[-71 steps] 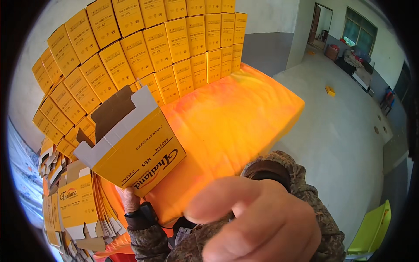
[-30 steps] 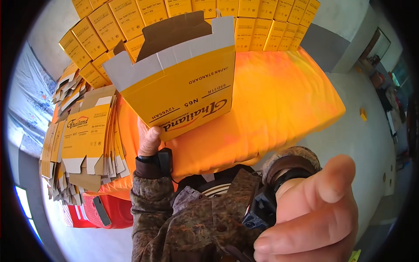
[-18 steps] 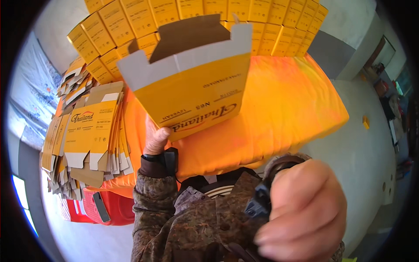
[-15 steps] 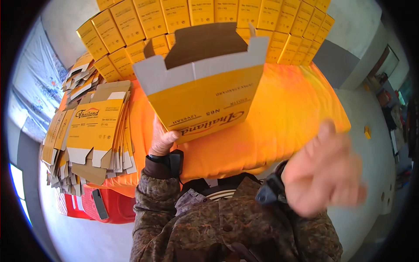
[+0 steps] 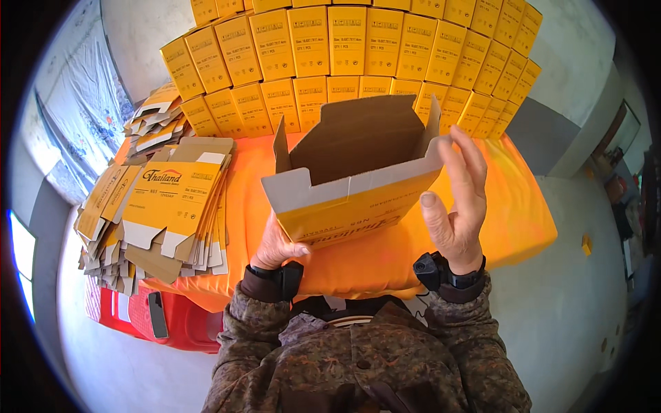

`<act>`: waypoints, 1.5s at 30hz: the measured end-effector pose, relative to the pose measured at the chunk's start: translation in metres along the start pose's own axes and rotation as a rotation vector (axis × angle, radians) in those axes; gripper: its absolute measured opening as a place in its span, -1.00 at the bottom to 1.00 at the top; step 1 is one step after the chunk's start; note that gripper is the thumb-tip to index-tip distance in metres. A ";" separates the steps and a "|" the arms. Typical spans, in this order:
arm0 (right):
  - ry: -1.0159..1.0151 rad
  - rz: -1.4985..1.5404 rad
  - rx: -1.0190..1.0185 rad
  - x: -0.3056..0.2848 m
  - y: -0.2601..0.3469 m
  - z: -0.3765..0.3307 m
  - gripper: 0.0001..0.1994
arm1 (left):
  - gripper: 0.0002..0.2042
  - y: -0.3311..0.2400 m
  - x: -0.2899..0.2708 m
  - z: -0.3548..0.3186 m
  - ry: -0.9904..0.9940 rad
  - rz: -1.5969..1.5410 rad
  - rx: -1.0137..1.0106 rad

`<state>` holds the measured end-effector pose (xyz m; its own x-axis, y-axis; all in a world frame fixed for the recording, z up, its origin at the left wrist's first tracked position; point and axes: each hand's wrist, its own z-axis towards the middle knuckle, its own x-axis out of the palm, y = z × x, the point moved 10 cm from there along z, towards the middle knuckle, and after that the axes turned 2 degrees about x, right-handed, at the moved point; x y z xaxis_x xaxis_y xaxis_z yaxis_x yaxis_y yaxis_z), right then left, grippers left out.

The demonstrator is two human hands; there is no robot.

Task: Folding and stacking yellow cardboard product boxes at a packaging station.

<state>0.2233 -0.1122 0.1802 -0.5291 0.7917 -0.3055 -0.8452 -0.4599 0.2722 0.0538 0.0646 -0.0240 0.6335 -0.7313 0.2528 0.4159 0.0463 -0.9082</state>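
Note:
My left hand [image 5: 275,246] grips the lower left corner of an opened yellow cardboard box [image 5: 351,199], held upright above the orange-covered table [image 5: 523,213]. The box's top flaps stand open and its brown inside shows. My right hand [image 5: 458,203] is at the box's right side, fingers spread and touching the right flap and wall, thumb toward the front face. Both wrists wear dark bands, and the sleeves are camouflage.
A pile of flat, unfolded yellow box blanks [image 5: 162,206] lies on the table's left end. A wall of stacked assembled yellow boxes [image 5: 344,48] stands behind. A red crate [image 5: 158,316] sits under the table's left. Grey concrete floor [image 5: 578,310] lies to the right.
The box has come lower and nearer the middle. My right hand, earlier raised close to the camera at lower right, has moved up to the box's right side.

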 end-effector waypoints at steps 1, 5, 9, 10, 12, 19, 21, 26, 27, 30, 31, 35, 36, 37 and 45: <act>0.060 -0.101 -0.020 0.003 0.001 0.001 -0.54 | 0.11 0.000 0.001 -0.002 -0.004 -0.004 -0.007; 0.251 -0.381 -0.066 0.016 0.003 0.002 -0.49 | 0.12 0.008 0.008 -0.010 0.035 0.022 -0.072; 0.413 -0.596 -0.104 0.029 0.008 -0.001 -0.41 | 0.12 0.003 0.021 -0.013 0.071 0.011 -0.046; 0.432 -0.657 -0.116 0.032 0.012 -0.003 -0.39 | 0.12 0.003 0.021 -0.013 0.068 0.012 -0.045; 0.451 -0.711 -0.132 0.034 0.016 -0.006 -0.36 | 0.13 0.002 0.016 -0.012 0.048 0.065 -0.019; 0.596 -0.563 -0.021 0.047 0.022 -0.023 -0.28 | 0.16 -0.046 0.033 -0.015 -0.016 0.247 0.150; 0.572 -0.550 -0.050 0.051 0.029 -0.028 -0.26 | 0.18 -0.079 0.048 -0.015 0.001 0.189 0.224; 0.544 -0.557 -0.128 0.047 0.029 -0.038 -0.24 | 0.02 -0.176 0.068 -0.010 0.007 0.458 0.711; 0.548 -0.553 -0.149 0.049 0.031 -0.038 -0.25 | -0.05 -0.188 0.084 -0.010 0.127 0.684 0.730; 0.561 -0.440 -0.125 0.054 0.037 -0.034 -0.28 | -0.14 -0.183 0.089 0.013 0.298 0.756 0.641; 0.569 -0.395 -0.107 0.053 0.037 -0.034 -0.29 | -0.18 -0.176 0.095 0.017 0.391 0.780 0.598; 0.524 -0.420 -0.229 0.057 0.043 -0.042 -0.32 | -0.32 -0.193 0.102 0.017 0.351 0.974 0.691; 0.522 -0.422 -0.228 0.055 0.043 -0.044 -0.32 | -0.32 -0.191 0.101 0.017 0.353 0.974 0.693; 0.528 -0.455 -0.205 0.054 0.042 -0.043 -0.33 | -0.36 -0.191 0.095 0.018 0.284 1.035 0.719; 0.531 -0.457 -0.161 0.061 0.045 -0.039 -0.40 | -0.66 -0.192 0.080 0.007 0.037 1.177 0.785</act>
<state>0.1501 -0.1004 0.1380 -0.0505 0.6353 -0.7706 -0.9698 -0.2157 -0.1143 0.0290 0.0015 0.1731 0.8473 -0.0169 -0.5309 -0.0788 0.9844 -0.1571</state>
